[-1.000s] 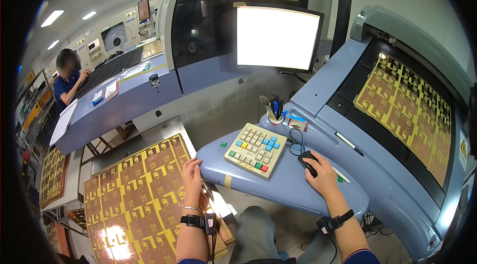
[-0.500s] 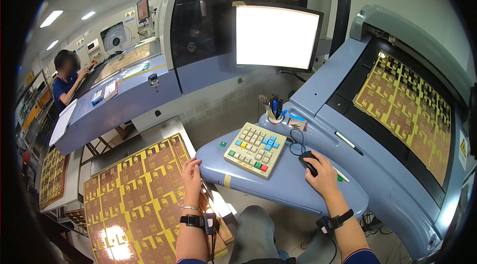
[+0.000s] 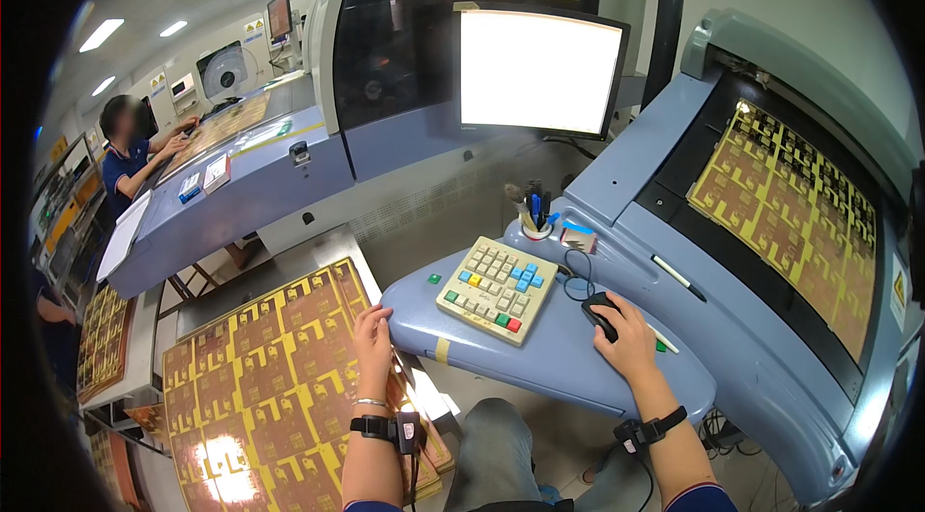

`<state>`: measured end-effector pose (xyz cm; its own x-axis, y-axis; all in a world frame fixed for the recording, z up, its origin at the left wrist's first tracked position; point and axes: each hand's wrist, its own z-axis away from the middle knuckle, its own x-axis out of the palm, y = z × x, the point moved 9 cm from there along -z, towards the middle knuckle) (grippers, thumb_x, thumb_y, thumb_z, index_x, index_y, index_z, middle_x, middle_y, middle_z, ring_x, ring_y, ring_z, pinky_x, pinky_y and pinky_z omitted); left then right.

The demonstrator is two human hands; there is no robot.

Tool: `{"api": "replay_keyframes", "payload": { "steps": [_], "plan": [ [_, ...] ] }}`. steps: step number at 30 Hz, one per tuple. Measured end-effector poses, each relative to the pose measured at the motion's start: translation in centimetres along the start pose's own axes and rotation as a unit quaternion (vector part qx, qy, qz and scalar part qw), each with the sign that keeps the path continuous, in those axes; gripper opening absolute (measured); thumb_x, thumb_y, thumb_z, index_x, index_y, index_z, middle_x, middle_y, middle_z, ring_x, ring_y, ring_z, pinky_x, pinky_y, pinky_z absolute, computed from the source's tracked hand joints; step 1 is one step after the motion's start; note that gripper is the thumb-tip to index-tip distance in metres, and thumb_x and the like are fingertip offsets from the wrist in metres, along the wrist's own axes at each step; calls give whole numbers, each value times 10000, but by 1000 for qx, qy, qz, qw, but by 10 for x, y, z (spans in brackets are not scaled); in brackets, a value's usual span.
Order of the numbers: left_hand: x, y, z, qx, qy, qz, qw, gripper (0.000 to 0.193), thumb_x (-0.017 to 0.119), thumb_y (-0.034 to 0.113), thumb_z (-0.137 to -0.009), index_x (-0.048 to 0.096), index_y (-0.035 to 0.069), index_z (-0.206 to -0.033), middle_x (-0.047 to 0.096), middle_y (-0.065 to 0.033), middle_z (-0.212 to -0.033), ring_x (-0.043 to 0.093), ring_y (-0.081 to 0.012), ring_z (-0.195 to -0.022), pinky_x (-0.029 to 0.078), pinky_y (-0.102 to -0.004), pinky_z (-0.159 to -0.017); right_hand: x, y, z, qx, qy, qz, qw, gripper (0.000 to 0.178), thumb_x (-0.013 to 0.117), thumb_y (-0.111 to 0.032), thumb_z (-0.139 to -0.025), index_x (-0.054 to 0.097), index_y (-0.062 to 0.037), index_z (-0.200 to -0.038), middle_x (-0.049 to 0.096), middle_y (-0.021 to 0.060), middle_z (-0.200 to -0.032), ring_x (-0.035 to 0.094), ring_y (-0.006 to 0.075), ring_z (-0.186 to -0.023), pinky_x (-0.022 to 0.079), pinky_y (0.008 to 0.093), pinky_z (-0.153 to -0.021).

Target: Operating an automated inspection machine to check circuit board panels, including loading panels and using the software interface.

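Observation:
My right hand (image 3: 628,334) lies over a black computer mouse (image 3: 599,314) on the blue-grey console shelf (image 3: 568,372), with its fingers curved round it. My left hand (image 3: 372,329) rests at the shelf's left end, fingers stretched out along the edge and holding nothing. Between the hands sits a beige keypad (image 3: 495,290) with blue, yellow, green and red keys. Behind it stands a monitor (image 3: 540,74) with a glaring white screen. On the slanted bed at the right lies a copper-and-yellow patterned circuit panel (image 3: 795,223).
A stack of circuit panels (image 3: 279,367) lies on a metal table at the left. A pen cup (image 3: 536,223) stands behind the keypad. A white marker (image 3: 678,278) lies right of the mouse. A co-worker (image 3: 130,160) works at another machine at the far left.
My hands stay in place. The co-worker's hands have shifted over the far machine, where more patterned surface now shows. Another person's arm has appeared at the left edge.

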<state>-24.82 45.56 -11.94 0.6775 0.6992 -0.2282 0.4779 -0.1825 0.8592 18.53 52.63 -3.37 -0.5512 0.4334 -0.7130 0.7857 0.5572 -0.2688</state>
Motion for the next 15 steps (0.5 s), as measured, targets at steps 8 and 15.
{"api": "replay_keyframes", "payload": {
  "steps": [8,15],
  "plan": [
    [-1,-3,1,-7,-2,2,1000,207,539,54,-946,705,49,-1068,591,-125,-1231,571,-267,-1153,498,-359,-928,1,-1,0,-6,-3,4,1000,348,720,-138,-711,713,-172,-1058,622,70,-1289,636,293,-1049,567,403,-816],
    [0,-5,-1,3,-4,-6,1000,203,521,64,-972,701,41,-1063,608,-107,-1233,577,-238,-1160,490,-340,-929,0,0,-1,-4,-2,1,1000,347,716,-136,-712,717,-170,-1057,619,76,-1297,635,297,-1058,566,407,-822]
  ]
}}
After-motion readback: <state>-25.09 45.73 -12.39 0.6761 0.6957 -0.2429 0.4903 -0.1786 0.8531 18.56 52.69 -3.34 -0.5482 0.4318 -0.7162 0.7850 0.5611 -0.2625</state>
